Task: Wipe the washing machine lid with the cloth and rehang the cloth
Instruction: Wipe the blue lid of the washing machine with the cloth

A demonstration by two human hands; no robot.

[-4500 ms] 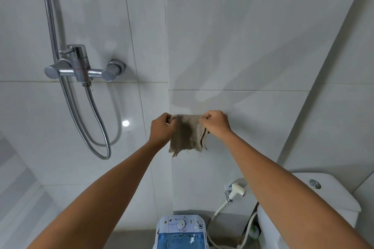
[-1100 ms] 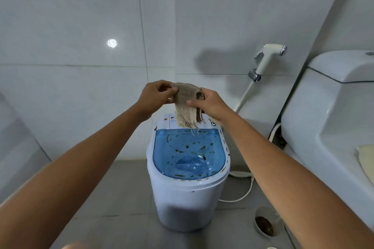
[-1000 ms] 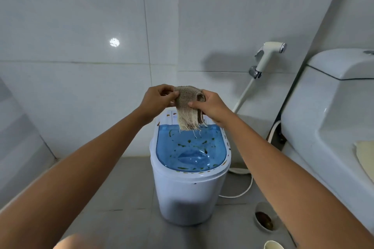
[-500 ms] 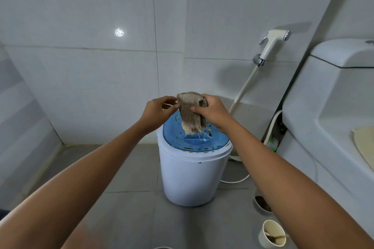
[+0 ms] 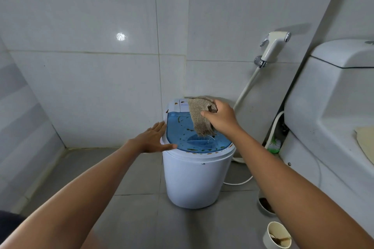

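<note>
The right grip [image 5: 220,120] is clenched on the cloth [image 5: 199,116], a coarse tan weave bunched at the top inside the fingers, its loose frayed end hanging below the grip and reaching the lid [image 5: 199,139]; whether the threads actually touch the lid cannot be told. The lid lies directly under this grip: translucent blue, closed, speckled with small brown and green bits, more of them along its near rim. Just behind the grip is the white control panel [image 5: 178,105] of the washing machine [image 5: 194,180], also carrying a few brown spots.

To the left of the cloth-holding grip, across the lid, the left grip [image 5: 154,137] is released, fingers stretched flat, resting against the left edge of the machine's top with the thumb along the rim.

The machine, a small white round tub, stands on the grey tiled floor [image 5: 125,170] below both grips, in the corner of white tiled walls.

Farther right of the right grip, a white bidet sprayer [image 5: 273,46] hangs on the wall, its hose running down behind the machine. Beyond it stands a white toilet [image 5: 334,107]. Below the right forearm, on the floor, sit a small dish [image 5: 265,204] with dark contents and a pale cup [image 5: 278,234].
</note>
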